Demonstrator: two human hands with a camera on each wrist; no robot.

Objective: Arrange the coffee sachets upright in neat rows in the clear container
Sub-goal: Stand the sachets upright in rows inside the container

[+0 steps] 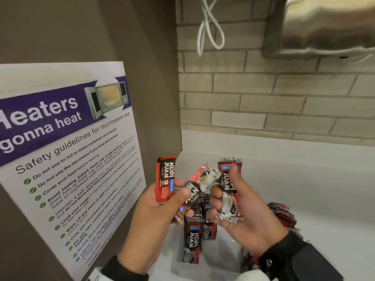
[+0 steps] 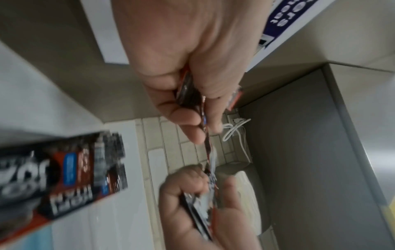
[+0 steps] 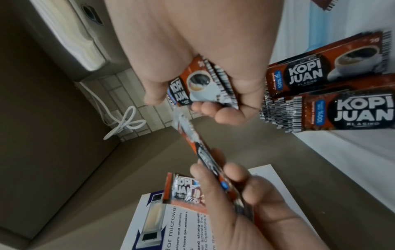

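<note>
Both hands are raised over the clear container [image 1: 205, 268] at the bottom centre of the head view. My left hand [image 1: 162, 201] grips two red-and-black Kopi Juan coffee sachets: one upright [image 1: 166, 178] behind the fingers and one tilted [image 1: 195, 189] under the thumb. In the right wrist view that tilted sachet [image 3: 199, 148] shows edge-on. My right hand [image 1: 227, 201] holds a small stack of sachets [image 1: 229, 201] upright, thumb on the front; the right wrist view shows this stack [image 3: 205, 86] against the palm. Several sachets [image 1: 192, 238] stand or lean inside the container.
A pile of more sachets [image 1: 282, 213] lies on the white counter [image 1: 304, 183] to the right. A microwave safety poster [image 1: 67, 155] leans on the brown wall at left. A brick-tile wall, a white cord [image 1: 211, 27] and a steel dispenser [image 1: 324, 27] are behind.
</note>
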